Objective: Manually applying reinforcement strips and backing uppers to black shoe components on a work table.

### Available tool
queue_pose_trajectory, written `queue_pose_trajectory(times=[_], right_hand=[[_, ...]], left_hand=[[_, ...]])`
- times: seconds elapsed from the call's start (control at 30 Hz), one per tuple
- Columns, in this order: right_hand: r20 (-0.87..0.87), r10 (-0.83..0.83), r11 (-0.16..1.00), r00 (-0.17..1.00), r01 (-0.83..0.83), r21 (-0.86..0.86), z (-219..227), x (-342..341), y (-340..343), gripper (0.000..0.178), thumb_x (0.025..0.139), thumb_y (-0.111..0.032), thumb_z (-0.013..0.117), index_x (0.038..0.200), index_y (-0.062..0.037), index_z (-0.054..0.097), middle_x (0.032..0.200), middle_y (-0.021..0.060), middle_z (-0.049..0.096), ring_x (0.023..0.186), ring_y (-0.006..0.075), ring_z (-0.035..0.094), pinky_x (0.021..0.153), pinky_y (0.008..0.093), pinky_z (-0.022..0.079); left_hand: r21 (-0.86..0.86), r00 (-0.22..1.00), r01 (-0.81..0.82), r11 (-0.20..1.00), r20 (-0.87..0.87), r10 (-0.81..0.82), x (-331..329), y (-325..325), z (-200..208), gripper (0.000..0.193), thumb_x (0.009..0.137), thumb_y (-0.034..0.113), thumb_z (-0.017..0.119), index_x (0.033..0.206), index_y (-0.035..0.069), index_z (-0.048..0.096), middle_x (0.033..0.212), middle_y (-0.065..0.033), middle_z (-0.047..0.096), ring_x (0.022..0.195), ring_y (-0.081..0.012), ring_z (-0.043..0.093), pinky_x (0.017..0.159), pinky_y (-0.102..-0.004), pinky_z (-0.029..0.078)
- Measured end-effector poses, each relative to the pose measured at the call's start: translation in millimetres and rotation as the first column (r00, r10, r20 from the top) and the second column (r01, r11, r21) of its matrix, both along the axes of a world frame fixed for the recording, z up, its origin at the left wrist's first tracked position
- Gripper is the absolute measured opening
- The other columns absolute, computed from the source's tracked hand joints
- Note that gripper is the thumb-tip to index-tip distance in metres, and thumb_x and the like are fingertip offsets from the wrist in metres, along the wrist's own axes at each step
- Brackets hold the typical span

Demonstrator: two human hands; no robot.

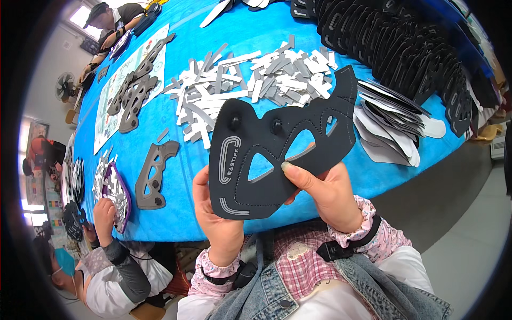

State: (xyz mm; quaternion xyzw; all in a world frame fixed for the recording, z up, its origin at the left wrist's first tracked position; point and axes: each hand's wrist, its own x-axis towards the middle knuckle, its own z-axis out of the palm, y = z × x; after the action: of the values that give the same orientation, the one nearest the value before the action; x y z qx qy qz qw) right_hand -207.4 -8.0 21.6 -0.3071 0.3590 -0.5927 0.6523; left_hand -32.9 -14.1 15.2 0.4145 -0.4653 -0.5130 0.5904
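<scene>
A black, stitched, padded panel [269,201] with triangular cut-outs, two round black studs and grey printed lines is held up in front of me. My left hand [220,229] is closed around its lower left edge, fingers behind it. My right hand [336,194] pinches it beside the central cut-outs, thumb on the front and fingers mostly hidden behind. Behind the panel, heaps of grey and white strips [290,74] lie on the blue cloth-covered table [186,213]. A similar grey-brown panel [154,178] lies flat to the left.
Long rows of black panels [368,42] stand at the far right, with a stack of white and dark pads [386,128] nearer. Several grey panels [136,98] lie on a printed sheet. Left, a co-worker's hand [104,213] is at a purple-rimmed tray [127,200]; another person [114,18] sits beyond.
</scene>
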Motion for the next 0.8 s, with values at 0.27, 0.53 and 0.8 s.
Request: queue_pose_trajectory(times=[0.27,0.53,0.8], right_hand=[[0.042,-0.003,0.999,0.999,0.002,0.037,-1.9,5.4,-3.8,0.018,0.09,-0.015,0.064,0.093,0.0031,0.065,0.084,0.0082,0.068,0.069,0.0123,0.064,0.056,0.0236,0.052],[-0.159,-0.168,0.984,0.973,0.155,-0.092,3.4,12.7,-1.0,0.016,0.087,-0.01,0.067,0.094,0.0037,0.065,0.082,0.0063,0.068,0.069,0.0095,0.063,0.056,0.0226,0.05],[-0.204,-0.223,0.967,0.953,0.19,-0.17,9.1,2.0,1.3,0.013,0.083,-0.006,0.07,0.092,0.0028,0.066,0.081,0.0053,0.067,0.066,0.0105,0.062,0.056,0.0228,0.049]], left_hand=[[-0.067,1.0,0.014,0.998,0.022,-0.012,1.2,1.4,-3.0,0.061,0.079,-0.001,0.07,0.13,0.0,0.037,0.119,-0.009,0.056,0.103,-0.0131,0.058,0.087,-0.0251,0.049],[0.009,0.926,0.127,0.992,-0.361,-0.115,2.2,-0.4,17.9,0.063,0.083,-0.002,0.064,0.136,-0.003,0.031,0.122,-0.0112,0.055,0.104,-0.0135,0.058,0.088,-0.0257,0.047],[0.071,0.993,0.079,0.994,-0.094,-0.072,7.4,-9.6,16.4,0.071,0.082,0.002,0.07,0.139,-0.002,0.027,0.101,-0.0097,0.066,0.099,-0.0135,0.061,0.089,-0.0261,0.048]])
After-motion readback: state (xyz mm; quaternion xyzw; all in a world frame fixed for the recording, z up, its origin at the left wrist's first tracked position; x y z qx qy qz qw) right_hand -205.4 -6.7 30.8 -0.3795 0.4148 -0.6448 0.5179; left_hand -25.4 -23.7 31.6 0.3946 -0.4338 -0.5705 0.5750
